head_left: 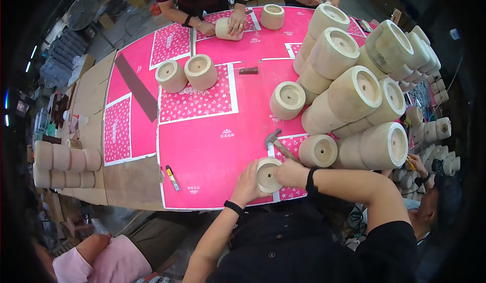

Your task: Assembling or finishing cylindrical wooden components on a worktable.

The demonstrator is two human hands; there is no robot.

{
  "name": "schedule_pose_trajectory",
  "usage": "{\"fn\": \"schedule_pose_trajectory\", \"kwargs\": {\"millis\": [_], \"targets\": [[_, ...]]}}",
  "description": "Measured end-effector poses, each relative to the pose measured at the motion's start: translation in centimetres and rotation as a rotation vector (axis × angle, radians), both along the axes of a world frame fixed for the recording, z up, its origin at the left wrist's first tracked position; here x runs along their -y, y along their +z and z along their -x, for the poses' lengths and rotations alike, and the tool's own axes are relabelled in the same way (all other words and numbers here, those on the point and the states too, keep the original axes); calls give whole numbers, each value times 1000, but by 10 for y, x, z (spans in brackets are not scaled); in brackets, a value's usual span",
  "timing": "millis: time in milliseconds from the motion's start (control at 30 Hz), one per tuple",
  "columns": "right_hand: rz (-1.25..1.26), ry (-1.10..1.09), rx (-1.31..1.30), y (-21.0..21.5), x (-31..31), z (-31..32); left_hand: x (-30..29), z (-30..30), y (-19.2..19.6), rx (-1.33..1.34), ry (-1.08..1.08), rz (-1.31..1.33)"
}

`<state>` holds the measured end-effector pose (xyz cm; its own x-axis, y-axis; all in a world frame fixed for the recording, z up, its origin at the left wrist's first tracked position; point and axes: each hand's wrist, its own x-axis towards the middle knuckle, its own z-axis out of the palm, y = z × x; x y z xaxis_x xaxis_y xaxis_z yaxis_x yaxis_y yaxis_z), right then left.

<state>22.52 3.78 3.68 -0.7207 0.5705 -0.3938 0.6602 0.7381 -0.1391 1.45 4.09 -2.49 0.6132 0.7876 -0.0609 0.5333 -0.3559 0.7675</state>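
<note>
In the head view, the left hand cups the near wooden cup at the surface's six o'clock edge, its grip half-curled around the nine o'clock side. The right hand bends over the three o'clock rim; whether its grip pinches anything, I cannot tell. A rightward elbow swing could topple the stacked cups; a nudge could shift the hammer at one o'clock.

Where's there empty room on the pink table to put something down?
The biggest bare patch is the pink sheet between the marker-like stick and the hammer, beyond the left hand. It reaches up toward the small brown piece. The right side is crowded: wooden cylinders are stacked there, and the hammer's handle lies near the right hand.
</note>
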Motion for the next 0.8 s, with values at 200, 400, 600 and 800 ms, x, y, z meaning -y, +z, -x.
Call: {"fn": "schedule_pose_trajectory", "kwargs": {"millis": [200,400,600,800], "targets": [[283,-474,-136,-19,23,43,9,-2,-7,-84,56,-111],[776,-1795,-1432,-43,40,71,41,-28,-14,86,229,-65],[555,-2146,-1390,-27,24,81,55,-43,-16,23,370,-28],[92,-1433,-896,-44,34,68,59,-34,-38,-76,302,-209]]}}
